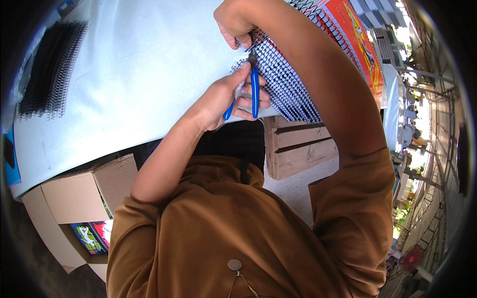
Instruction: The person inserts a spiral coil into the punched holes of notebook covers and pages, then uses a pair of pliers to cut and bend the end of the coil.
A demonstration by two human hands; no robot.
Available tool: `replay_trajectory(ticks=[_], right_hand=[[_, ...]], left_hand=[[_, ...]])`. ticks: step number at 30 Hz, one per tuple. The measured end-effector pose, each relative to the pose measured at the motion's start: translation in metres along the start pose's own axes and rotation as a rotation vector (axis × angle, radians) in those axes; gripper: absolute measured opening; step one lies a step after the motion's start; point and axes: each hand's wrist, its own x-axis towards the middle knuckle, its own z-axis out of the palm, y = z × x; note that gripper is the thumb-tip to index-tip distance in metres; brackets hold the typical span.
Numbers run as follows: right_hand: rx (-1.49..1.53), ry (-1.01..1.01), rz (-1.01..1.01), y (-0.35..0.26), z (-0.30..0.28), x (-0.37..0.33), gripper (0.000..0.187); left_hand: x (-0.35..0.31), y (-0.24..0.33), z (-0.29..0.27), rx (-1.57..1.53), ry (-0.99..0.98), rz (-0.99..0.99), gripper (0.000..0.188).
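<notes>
My left hand (231,94) is closed around blue-handled pliers (255,92), the handles spread apart and the dark jaws pointing away from me. Those jaws meet the near-left corner of a stack of spiral-bound notebooks (290,82), whose dark coils run in close rows along the edge facing me. Above the jaws my right hand (236,22) bends in from the right, its fingers curled down at the end of the coils. What its fingertips pinch is too small to make out. My right forearm crosses over the stack and hides part of it.
A notebook with an orange cover (355,39) lies at the right. Loose black spiral coils (54,69) are heaped at the left of the white-covered table (144,64). Below the table are an opened cardboard box (69,198) and a slatted wooden crate (300,154).
</notes>
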Motion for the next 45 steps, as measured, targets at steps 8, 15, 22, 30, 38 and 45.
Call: replay_trajectory(ticks=[8,15,22,30,38,45], right_hand=[[0.197,-0.176,0.076,0.006,-0.006,0.009,0.041],[0.048,0.028,0.007,0.0,-0.002,-0.002,0.041],[0.072,0.042,0.036,0.009,0.008,0.002,0.039],[0.02,0.028,0.233,-0.025,-0.016,-0.031,0.034],[0.111,-0.02,0.026,0.001,-0.023,-0.052,0.032],[0.201,0.023,-0.065,0.011,-0.02,-0.044,0.04]], left_hand=[[-0.007,0.005,0.001,-0.025,-0.027,-0.069,0.061],[-0.006,0.001,-0.008,0.062,0.007,-0.025,0.06],[0.003,0.002,0.007,-0.009,-0.076,-0.002,0.057],[-0.006,0.005,0.014,0.064,-0.015,-0.008,0.059],[0.007,-0.003,-0.018,-0.374,-0.394,0.098,0.059],[-0.002,0.002,0.002,-0.132,-0.103,0.016,0.059]])
